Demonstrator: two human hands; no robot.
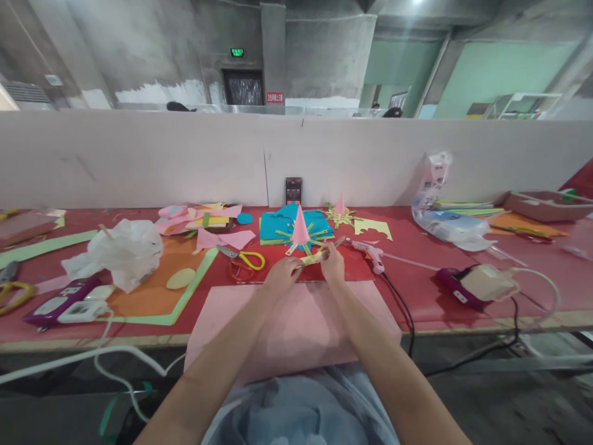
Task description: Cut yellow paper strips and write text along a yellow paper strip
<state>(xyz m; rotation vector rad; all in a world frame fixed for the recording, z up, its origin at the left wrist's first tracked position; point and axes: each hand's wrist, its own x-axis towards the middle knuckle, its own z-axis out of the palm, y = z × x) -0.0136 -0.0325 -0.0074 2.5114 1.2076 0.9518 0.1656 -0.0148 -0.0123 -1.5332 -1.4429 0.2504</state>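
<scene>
My left hand (283, 273) is closed, its fingertips pinching one end of a small pale yellow paper piece (312, 258). At the other end of that piece, the fingers of my right hand (332, 262) are pressed together on it. Just beyond my hands stands a pink paper cone (300, 227), with yellow-green strips spreading out around its base over blue paper (273, 230). A thin brownish end pokes out past my right fingers; I cannot make out what it is. Pink paper (291, 315) lies under my wrists, with a red sheet (356, 272) beyond it.
A pink glue gun (372, 254) lies right of my hands, its black cord (403, 300) running over the edge. Yellow-handled scissors (252, 261) lie at left. A second cone (340, 205), a phone (293, 190), a crumpled white bag (134, 250) and a purple power strip (456, 287) are around.
</scene>
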